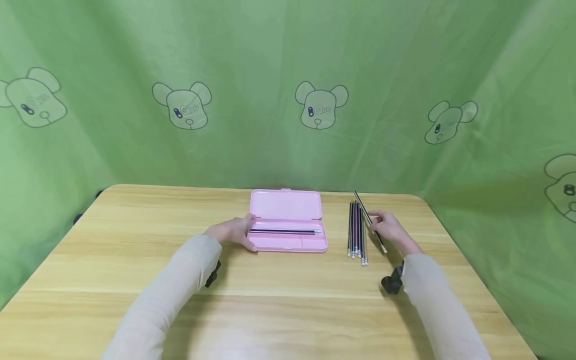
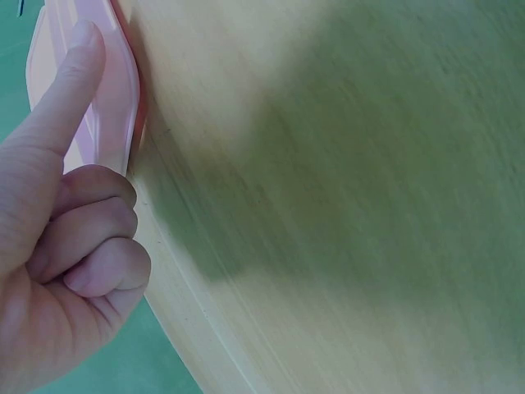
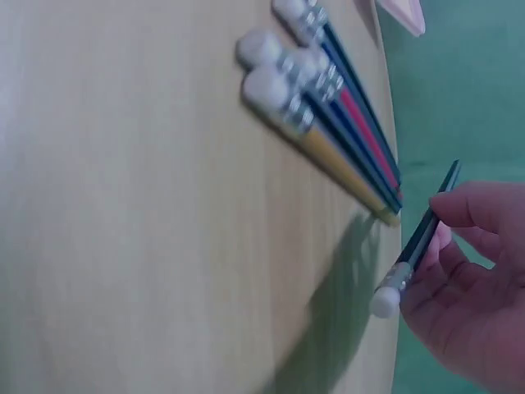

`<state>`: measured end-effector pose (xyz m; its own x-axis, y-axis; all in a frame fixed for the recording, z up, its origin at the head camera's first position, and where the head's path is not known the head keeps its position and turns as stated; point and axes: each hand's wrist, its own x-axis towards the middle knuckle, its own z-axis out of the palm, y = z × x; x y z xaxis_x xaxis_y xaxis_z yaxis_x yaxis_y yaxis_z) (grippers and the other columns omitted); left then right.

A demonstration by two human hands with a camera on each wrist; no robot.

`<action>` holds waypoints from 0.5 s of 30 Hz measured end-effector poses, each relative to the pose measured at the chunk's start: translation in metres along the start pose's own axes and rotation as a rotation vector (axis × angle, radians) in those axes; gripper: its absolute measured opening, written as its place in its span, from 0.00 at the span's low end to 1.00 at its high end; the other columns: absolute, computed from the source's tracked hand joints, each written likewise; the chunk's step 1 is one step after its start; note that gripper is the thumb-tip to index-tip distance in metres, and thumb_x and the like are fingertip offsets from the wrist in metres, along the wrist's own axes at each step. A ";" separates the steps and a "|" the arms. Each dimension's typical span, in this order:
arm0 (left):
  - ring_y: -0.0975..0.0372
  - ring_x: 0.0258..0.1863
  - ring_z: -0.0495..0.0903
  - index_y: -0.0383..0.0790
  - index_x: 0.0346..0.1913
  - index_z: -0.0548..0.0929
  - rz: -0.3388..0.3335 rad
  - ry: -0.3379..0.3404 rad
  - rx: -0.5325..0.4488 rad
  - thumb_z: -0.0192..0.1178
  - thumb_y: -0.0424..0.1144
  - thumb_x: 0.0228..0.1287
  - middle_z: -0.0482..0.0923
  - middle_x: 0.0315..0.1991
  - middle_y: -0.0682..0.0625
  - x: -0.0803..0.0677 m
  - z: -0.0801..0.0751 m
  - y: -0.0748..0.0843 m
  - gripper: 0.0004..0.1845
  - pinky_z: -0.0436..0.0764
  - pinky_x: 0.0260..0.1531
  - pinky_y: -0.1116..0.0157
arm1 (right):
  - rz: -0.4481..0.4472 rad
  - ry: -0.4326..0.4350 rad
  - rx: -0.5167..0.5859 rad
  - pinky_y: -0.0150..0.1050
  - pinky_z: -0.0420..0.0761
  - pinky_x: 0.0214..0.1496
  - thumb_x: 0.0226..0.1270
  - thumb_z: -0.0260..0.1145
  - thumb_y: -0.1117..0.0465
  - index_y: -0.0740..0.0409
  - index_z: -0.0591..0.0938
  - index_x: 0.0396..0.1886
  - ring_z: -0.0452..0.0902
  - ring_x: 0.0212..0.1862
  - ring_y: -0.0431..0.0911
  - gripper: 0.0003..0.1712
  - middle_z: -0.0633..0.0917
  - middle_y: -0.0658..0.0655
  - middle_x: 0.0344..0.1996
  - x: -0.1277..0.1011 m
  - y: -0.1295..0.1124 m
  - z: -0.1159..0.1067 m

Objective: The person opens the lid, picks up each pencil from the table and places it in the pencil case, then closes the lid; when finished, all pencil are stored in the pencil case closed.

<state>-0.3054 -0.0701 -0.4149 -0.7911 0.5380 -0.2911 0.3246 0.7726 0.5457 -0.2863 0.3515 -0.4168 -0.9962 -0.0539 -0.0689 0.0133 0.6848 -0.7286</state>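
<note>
A pink pencil case (image 1: 288, 206) lies open at the middle back of the wooden table (image 1: 288, 305), with one dark pencil (image 1: 284, 231) in its tray. My left hand (image 1: 233, 232) holds the case's left end. In the left wrist view its index finger (image 2: 70, 90) lies straight along the pink case (image 2: 116, 107) and the other fingers are curled. To the right of the case several pencils (image 1: 357, 232) lie side by side, erasers towards me. My right hand (image 1: 390, 227) pinches one dark pencil (image 1: 368, 219) just above them; the right wrist view shows this pencil (image 3: 422, 238) lifted off the table beside the row (image 3: 336, 123).
A green cloth with bear prints (image 1: 320, 105) hangs behind and on both sides of the table. The table's back edge runs just behind the case. Bare wood lies between my arms and along the front.
</note>
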 end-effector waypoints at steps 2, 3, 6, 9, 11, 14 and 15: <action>0.45 0.62 0.63 0.32 0.65 0.54 -0.005 -0.001 -0.001 0.72 0.46 0.43 0.62 0.62 0.31 0.000 0.000 0.000 0.50 0.59 0.64 0.54 | -0.028 0.015 0.012 0.36 0.76 0.36 0.57 0.53 0.74 0.76 0.63 0.61 0.71 0.38 0.53 0.29 0.73 0.70 0.39 0.000 -0.006 0.002; 0.45 0.62 0.63 0.31 0.65 0.54 -0.003 0.000 0.001 0.72 0.46 0.43 0.62 0.61 0.31 0.000 0.000 0.000 0.50 0.60 0.64 0.54 | -0.035 0.024 0.023 0.36 0.76 0.36 0.57 0.53 0.75 0.75 0.64 0.61 0.71 0.39 0.54 0.29 0.73 0.70 0.40 0.001 -0.009 0.003; 0.45 0.63 0.61 0.31 0.65 0.53 -0.002 -0.008 0.002 0.72 0.47 0.43 0.60 0.63 0.31 0.000 0.000 0.000 0.51 0.58 0.65 0.55 | -0.070 0.049 0.043 0.34 0.76 0.36 0.56 0.53 0.76 0.74 0.65 0.60 0.71 0.41 0.57 0.28 0.73 0.70 0.40 0.001 -0.018 0.008; 0.46 0.63 0.61 0.31 0.66 0.53 -0.002 -0.006 0.005 0.71 0.47 0.44 0.60 0.63 0.32 0.000 0.000 0.000 0.51 0.58 0.65 0.55 | -0.116 0.068 0.052 0.32 0.74 0.37 0.57 0.52 0.77 0.73 0.67 0.59 0.71 0.41 0.56 0.26 0.73 0.69 0.39 0.003 -0.028 0.014; 0.46 0.64 0.60 0.30 0.66 0.52 -0.001 -0.003 0.007 0.71 0.48 0.44 0.59 0.64 0.32 0.000 0.000 0.000 0.52 0.57 0.66 0.56 | -0.150 0.062 0.047 0.32 0.73 0.38 0.58 0.52 0.77 0.73 0.68 0.58 0.71 0.40 0.54 0.25 0.73 0.67 0.37 0.005 -0.035 0.019; 0.46 0.64 0.59 0.30 0.66 0.52 0.004 -0.003 0.009 0.71 0.48 0.44 0.58 0.64 0.32 -0.001 -0.001 0.000 0.52 0.57 0.66 0.56 | -0.192 0.026 0.022 0.33 0.72 0.39 0.58 0.53 0.78 0.72 0.70 0.57 0.69 0.38 0.50 0.24 0.73 0.65 0.36 0.008 -0.043 0.026; 0.46 0.64 0.60 0.30 0.66 0.52 0.004 -0.004 0.006 0.71 0.47 0.44 0.59 0.64 0.32 -0.001 0.000 0.001 0.51 0.57 0.66 0.56 | -0.205 0.013 0.007 0.34 0.72 0.38 0.58 0.53 0.78 0.71 0.71 0.57 0.68 0.37 0.49 0.24 0.73 0.64 0.35 0.009 -0.045 0.028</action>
<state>-0.3047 -0.0700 -0.4138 -0.7876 0.5426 -0.2919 0.3309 0.7721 0.5425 -0.2939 0.2999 -0.4032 -0.9790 -0.1828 0.0903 -0.1898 0.6555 -0.7309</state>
